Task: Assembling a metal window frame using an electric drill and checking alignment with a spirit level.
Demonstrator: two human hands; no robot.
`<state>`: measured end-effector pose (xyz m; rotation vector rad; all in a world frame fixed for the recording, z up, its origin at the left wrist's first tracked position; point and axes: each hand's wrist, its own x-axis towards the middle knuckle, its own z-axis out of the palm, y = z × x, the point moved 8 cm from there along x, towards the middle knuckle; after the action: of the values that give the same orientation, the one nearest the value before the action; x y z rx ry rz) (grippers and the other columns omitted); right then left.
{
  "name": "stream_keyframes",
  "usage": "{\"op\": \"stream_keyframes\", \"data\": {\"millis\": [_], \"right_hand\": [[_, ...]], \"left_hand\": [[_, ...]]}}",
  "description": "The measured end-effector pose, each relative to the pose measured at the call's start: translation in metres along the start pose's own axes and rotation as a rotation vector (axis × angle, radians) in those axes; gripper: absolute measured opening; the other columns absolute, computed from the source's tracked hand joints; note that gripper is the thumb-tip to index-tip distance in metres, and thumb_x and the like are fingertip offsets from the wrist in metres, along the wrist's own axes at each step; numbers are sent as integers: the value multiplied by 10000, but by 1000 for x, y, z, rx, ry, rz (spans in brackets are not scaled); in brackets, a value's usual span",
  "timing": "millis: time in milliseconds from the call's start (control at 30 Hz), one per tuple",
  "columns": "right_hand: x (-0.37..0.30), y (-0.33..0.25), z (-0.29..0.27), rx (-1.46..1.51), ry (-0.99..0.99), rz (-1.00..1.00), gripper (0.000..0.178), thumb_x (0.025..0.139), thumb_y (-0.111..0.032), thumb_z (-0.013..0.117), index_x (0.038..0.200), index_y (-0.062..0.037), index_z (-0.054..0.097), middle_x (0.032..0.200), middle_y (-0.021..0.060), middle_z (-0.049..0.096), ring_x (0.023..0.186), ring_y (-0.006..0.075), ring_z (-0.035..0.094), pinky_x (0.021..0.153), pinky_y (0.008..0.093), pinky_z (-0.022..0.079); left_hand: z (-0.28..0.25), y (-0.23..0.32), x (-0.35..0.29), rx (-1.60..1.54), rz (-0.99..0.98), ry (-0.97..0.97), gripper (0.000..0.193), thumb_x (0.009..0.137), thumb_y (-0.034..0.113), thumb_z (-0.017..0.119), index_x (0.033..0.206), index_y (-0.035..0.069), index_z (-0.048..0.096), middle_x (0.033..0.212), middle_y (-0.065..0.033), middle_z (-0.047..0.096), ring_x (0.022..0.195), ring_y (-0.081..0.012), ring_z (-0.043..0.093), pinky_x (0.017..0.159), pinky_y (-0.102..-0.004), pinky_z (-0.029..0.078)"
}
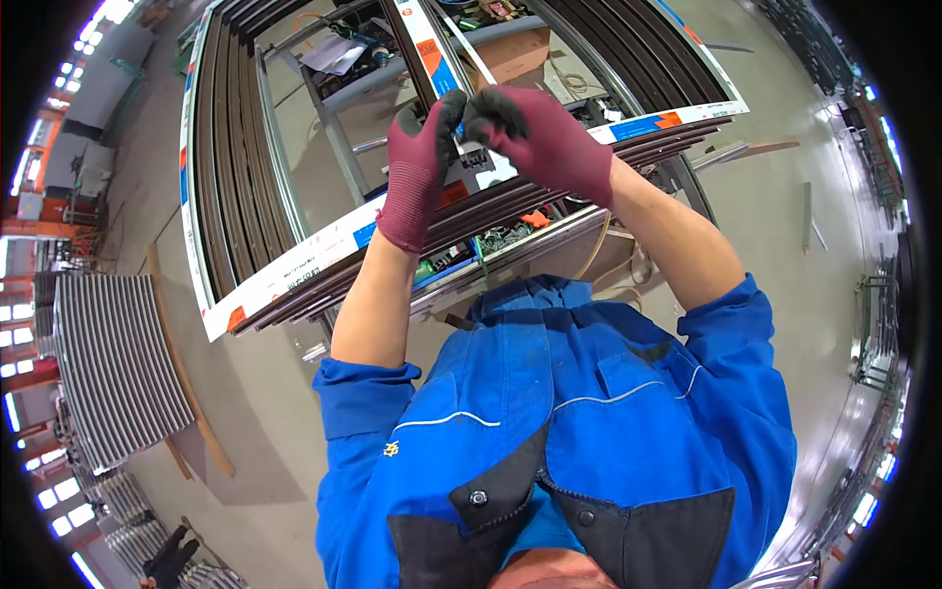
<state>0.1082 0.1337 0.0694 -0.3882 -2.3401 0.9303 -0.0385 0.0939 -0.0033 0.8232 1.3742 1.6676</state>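
Both my hands wear maroon gloves with black-coated fingers and meet over the middle bar of a stack of dark window-type frames (pixel 285 263) covered with white, blue and orange film. My left hand (pixel 428 147) is closed, its fingertips pinched together beside the bar. Close beside it, my right hand (pixel 540 137) is closed too, fingers curled inward. Whatever lies between the fingertips is hidden or too small to name. A thin white strip (pixel 469 44) runs up from near my fingers. Just below them, a small dark toothed-looking part (pixel 475 158) sits at the bar's near end.
Through the frame openings show a tool shelf with papers (pixel 334 54), a cardboard box (pixel 515 57) and cables. Below the near edge lies a tray of small parts (pixel 505 239). A stack of metal profiles (pixel 118 368) with wooden strips (pixel 186 363) stands at left. A dark-clothed person (pixel 172 558) is far lower left.
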Motion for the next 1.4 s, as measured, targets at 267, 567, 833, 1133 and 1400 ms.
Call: {"op": "stream_keyframes", "data": {"millis": [267,567,833,1133,1400], "right_hand": [[-17,89,-63,409,402,383,358,1084,-352,597,1184,-24,699,861,-10,683,719,45,580,632,233,486],[-93,145,-137,-438,173,461,309,980,-383,673,1102,-100,695,998,179,731,934,410,700,787,466,548],[-92,138,-143,-397,286,328,288,966,-380,686,1049,-105,706,955,143,730,879,382,707,727,449,552],[-114,132,-159,-261,472,36,273,896,-265,770,1092,-80,721,990,111,737,840,359,708,719,418,552],[-308,223,-52,-122,-1,167,425,832,-289,766,1195,-82,686,1151,144,689,1030,385,661,892,493,535]], "left_hand": [[17,-2,0,110,-86,-49,345,1048,377,624,1152,69,739,665,57,495,544,-51,417,510,-251,364],[69,-17,29,274,-356,-171,364,1039,418,647,1146,91,765,672,65,484,560,-41,432,539,-223,388],[89,-45,48,195,-532,-272,359,1021,338,690,1191,22,694,801,-1,615,626,-104,592,588,-275,511],[59,-72,43,379,-623,-306,362,1018,349,692,1232,59,669,987,10,677,829,-77,619,717,-245,498],[16,-60,42,747,-543,-350,593,1083,393,568,1513,-11,506,1376,-131,636,1248,-207,605,1088,-357,464]]}}
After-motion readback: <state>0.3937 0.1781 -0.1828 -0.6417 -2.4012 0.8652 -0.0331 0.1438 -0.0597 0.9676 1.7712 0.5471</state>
